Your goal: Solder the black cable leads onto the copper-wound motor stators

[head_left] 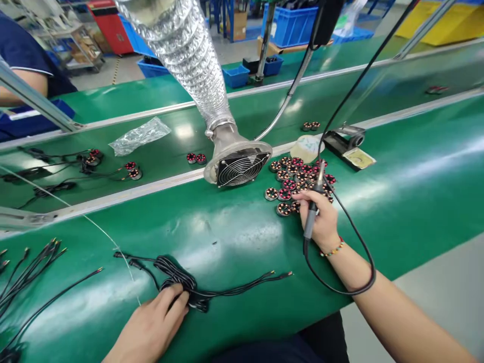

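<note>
My left hand (159, 317) is closed on a coiled bundle of black cables (176, 269) lying on the green bench. The bundle's wire ends stretch to the right along the surface. My right hand (321, 214) holds a soldering iron (310, 222), its tip pointing up and away from me. The thumb and forefinger reach to the edge of a cluster of small round motor stators (289, 184) with copper and red windings; whether they touch one is hard to tell. A black cord loops from the iron's handle across my right forearm.
A fume extractor fan (244, 169) hangs on a silver duct (189, 55) over the bench. A soldering iron stand (350, 146) with a sponge is behind the stators. More black cables (34, 272) lie at left. Beyond the metal rail are a plastic bag (139, 136) and wired stators (132, 171). Another person's arm (24, 85) shows at far left.
</note>
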`<state>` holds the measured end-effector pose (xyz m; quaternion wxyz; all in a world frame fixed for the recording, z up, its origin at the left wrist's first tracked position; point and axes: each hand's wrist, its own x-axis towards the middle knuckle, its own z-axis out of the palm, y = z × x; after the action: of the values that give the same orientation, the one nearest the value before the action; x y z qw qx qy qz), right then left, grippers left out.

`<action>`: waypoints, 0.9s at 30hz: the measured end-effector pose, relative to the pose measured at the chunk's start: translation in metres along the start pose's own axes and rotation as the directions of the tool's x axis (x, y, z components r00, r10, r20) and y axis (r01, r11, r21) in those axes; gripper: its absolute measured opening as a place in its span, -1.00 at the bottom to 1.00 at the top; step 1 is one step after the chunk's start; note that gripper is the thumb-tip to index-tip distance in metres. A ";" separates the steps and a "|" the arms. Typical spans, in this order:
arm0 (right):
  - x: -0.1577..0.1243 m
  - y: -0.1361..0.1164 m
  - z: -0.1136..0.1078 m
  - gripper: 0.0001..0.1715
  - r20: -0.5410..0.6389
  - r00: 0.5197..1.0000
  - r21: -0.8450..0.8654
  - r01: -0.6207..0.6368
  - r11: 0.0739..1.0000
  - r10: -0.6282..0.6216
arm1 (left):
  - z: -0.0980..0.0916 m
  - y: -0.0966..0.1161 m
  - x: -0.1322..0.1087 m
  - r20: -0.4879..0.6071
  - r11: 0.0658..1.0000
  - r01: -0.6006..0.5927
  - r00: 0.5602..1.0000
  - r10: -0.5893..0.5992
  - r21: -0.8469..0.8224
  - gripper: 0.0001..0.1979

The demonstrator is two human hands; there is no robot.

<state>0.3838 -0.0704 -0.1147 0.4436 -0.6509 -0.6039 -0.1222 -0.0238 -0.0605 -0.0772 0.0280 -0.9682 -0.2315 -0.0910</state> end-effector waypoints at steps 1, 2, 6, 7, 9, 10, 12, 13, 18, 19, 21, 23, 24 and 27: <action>0.000 0.001 -0.001 -0.79 -0.010 1.000 0.015 -0.011 1.000 0.011 | -0.002 0.001 -0.002 0.021 1.000 0.007 1.000 -0.007 -0.016 -0.68; 0.000 0.001 -0.001 -0.77 -0.019 1.000 0.029 -0.019 0.999 0.019 | -0.005 0.002 -0.003 0.042 0.999 0.013 0.999 -0.011 -0.033 -0.69; 0.000 0.002 -0.003 -0.76 -0.039 0.998 0.081 -0.039 0.996 0.042 | -0.022 0.009 -0.009 0.092 0.994 0.026 0.996 -0.016 -0.108 -0.69; 0.001 0.002 -0.003 -0.76 -0.042 0.998 0.099 -0.044 0.994 0.048 | -0.026 0.012 -0.011 0.097 0.993 0.041 0.995 -0.030 -0.109 -0.68; 0.002 0.002 -0.003 -0.76 -0.041 0.998 0.142 -0.049 0.989 0.056 | -0.030 0.017 -0.017 0.103 0.994 0.082 0.992 -0.073 -0.079 -0.68; 0.002 0.003 -0.003 -0.76 -0.040 0.998 0.163 -0.049 0.985 0.056 | -0.030 0.020 -0.019 0.107 0.993 0.102 0.990 -0.096 -0.054 -0.69; 0.004 0.003 -0.002 -0.75 -0.037 0.998 0.196 -0.048 0.979 0.056 | -0.027 0.025 -0.021 0.120 0.990 0.143 0.983 -0.142 -0.002 -0.70; 0.004 0.003 -0.002 -0.74 -0.039 0.998 0.211 -0.048 0.976 0.058 | -0.024 0.027 -0.020 0.123 0.986 0.163 0.979 -0.164 0.019 -0.71; 0.003 0.001 -0.004 -0.74 -0.041 0.995 0.315 -0.077 0.946 0.095 | -0.009 0.031 -0.008 0.110 0.972 0.229 0.966 -0.232 0.046 -0.72; 0.002 0.001 -0.005 -0.75 -0.036 0.995 0.330 -0.076 0.941 0.093 | -0.008 0.031 -0.006 0.111 0.969 0.243 0.963 -0.247 0.045 -0.72; 0.001 0.001 -0.008 -0.76 -0.033 0.996 0.339 -0.068 0.938 0.084 | -0.005 0.031 -0.006 0.103 0.957 0.287 0.951 -0.290 0.045 -0.70; -0.001 0.002 -0.011 -0.74 -0.038 0.995 0.356 -0.073 0.932 0.093 | -0.003 0.031 -0.008 0.085 0.940 0.336 0.937 -0.340 0.061 -0.70; -0.002 0.003 -0.013 -0.74 -0.044 0.993 0.375 -0.089 0.923 0.113 | -0.003 0.031 -0.009 0.076 0.934 0.348 0.932 -0.354 0.080 -0.70; -0.001 0.005 -0.016 -0.74 -0.063 0.978 0.453 -0.151 0.879 0.200 | -0.004 0.031 -0.012 0.057 0.930 0.330 0.938 -0.342 0.160 -0.70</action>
<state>0.3939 -0.0826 -0.1084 0.6219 -0.5766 -0.5293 0.0250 -0.0207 -0.0942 -0.0764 0.0741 -0.9124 -0.4009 -0.0361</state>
